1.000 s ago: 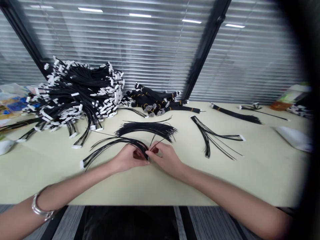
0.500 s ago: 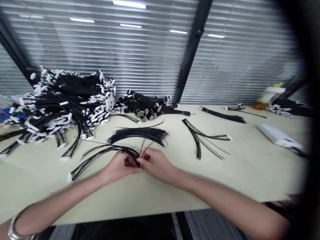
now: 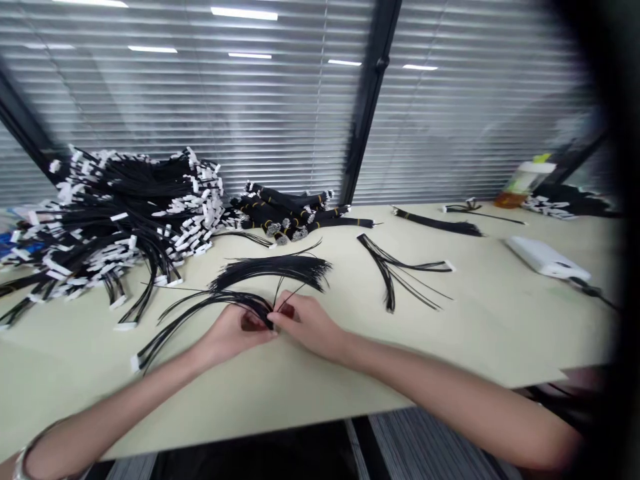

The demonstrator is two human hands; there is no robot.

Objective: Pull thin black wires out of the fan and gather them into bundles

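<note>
Black wires (image 3: 256, 302), one bunch, have an end clamped in two grips (left hand (image 3: 231, 333), right hand (image 3: 313, 328)).

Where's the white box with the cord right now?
In the head view, the white box lies on the right side of the table, nearer you than the bottle with the yellow top.

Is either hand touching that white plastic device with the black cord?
No, the white device lies well to the right, while the left hand and right hand meet at a black wire bundle.
</note>
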